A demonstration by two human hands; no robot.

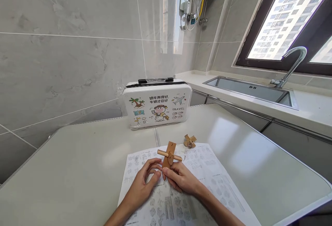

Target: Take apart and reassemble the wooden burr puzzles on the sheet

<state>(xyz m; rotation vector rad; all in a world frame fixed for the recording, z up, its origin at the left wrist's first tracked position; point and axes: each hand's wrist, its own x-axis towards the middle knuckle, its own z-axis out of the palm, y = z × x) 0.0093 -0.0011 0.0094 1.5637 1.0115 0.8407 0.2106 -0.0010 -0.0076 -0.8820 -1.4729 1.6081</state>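
Observation:
A wooden puzzle (170, 156), made of a flat board crossed by a round dowel, is held up over a printed sheet (207, 184). My right hand (181, 177) pinches the board's lower end between thumb and fingers. Close on the left is my left hand (149, 177), its fingers curled with a gap between thumb and forefinger; its fingertips are near the board, and whether they touch it I cannot tell. Beyond my right hand, a smaller wooden puzzle (190, 141) of crossed pieces rests at the sheet's far edge.
A white case (158, 106) with cartoon prints and a black handle stands at the back of the folding table (85, 157), against the tiled wall. On the right, a counter holds a sink (249, 89) and a tap (293, 67) below a window.

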